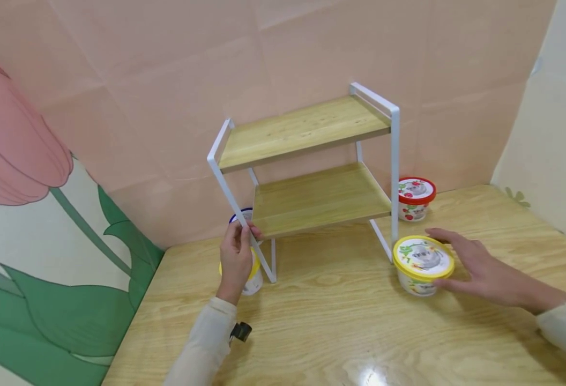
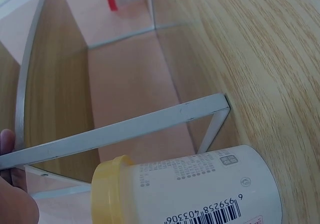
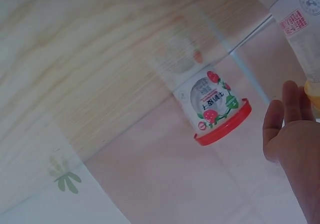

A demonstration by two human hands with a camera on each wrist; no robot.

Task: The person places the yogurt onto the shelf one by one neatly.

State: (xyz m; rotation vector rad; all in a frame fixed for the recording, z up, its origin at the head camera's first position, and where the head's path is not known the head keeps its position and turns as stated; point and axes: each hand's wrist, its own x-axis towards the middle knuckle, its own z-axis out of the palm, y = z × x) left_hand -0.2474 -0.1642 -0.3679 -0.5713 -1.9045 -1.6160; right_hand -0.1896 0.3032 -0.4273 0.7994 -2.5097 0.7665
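Observation:
My left hand (image 1: 237, 260) pinches the white front left leg of a two-tier rack (image 1: 307, 131) with wooden shelves, at about the lower shelf's height. Just behind that hand stands a yellow-lidded tub (image 1: 253, 281), whose barcode side faces the left wrist view. Farther back, a blue-lidded tub (image 1: 245, 213) is partly hidden by the hand and leg. At the rack's front right leg, my right hand (image 1: 485, 268) holds another yellow-lidded tub (image 1: 423, 262) by its lid, thumb in front and fingers behind. The tub's lid faces up.
A red-lidded tub (image 1: 415, 198) with a strawberry print stands behind the rack's right side, near the pink backdrop (image 1: 167, 107). Both shelves hold nothing. Wood-grain table (image 1: 321, 327) stretches out in front, and a wall with a tulip picture (image 1: 17, 134) borders the left.

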